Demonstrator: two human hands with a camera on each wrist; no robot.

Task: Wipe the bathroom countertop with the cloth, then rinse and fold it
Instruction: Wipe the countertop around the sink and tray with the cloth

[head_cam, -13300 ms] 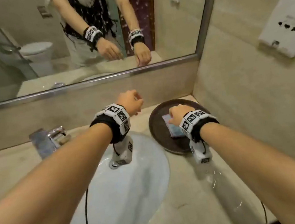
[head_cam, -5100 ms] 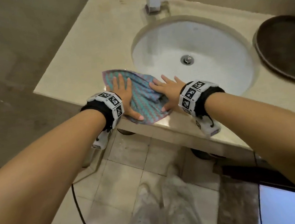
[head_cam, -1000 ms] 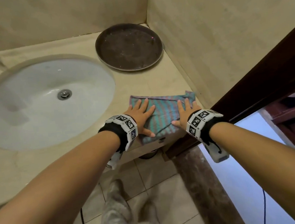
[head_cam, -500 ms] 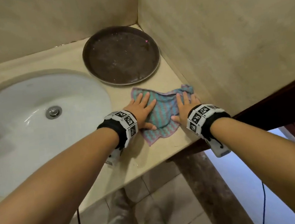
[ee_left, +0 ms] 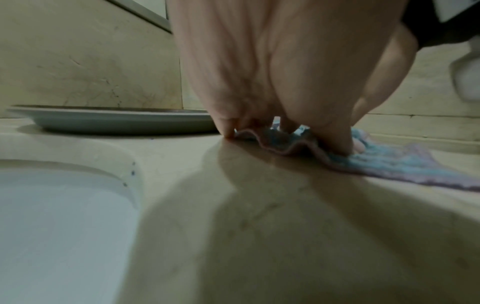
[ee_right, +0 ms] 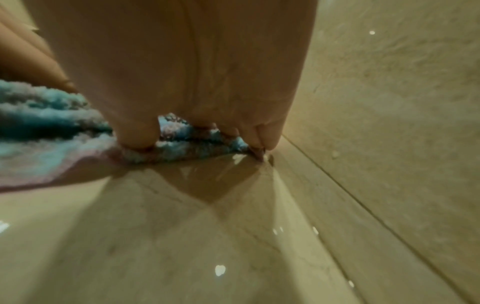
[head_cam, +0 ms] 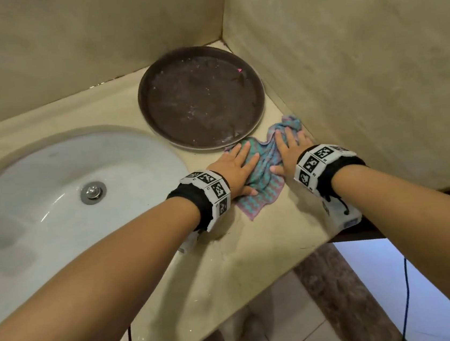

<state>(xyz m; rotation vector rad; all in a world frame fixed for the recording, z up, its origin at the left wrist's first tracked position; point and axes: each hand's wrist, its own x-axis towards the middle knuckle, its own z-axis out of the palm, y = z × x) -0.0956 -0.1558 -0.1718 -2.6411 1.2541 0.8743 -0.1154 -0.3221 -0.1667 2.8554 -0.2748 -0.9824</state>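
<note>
A teal-and-pink striped cloth [head_cam: 263, 174] lies bunched on the beige countertop [head_cam: 268, 238], in the right corner between the dark tray and the side wall. My left hand [head_cam: 236, 169] presses flat on its left part, fingers straight. My right hand [head_cam: 290, 153] presses flat on its right part, close to the wall. From the left wrist, the cloth [ee_left: 384, 162] shows under my left hand [ee_left: 283, 131]. The right wrist view has the cloth [ee_right: 52, 131] under my right hand [ee_right: 197, 135], on wet stone.
A round dark tray [head_cam: 201, 97] sits in the back corner, just beyond the cloth. The white sink basin [head_cam: 54, 206] with its metal drain [head_cam: 93, 191] lies to the left. The tiled side wall [head_cam: 361, 70] borders the right. The counter's front edge drops to floor tiles.
Both hands have pushed the cloth away from the front edge towards the tray and the wall corner; the cloth is now more bunched at its far end.
</note>
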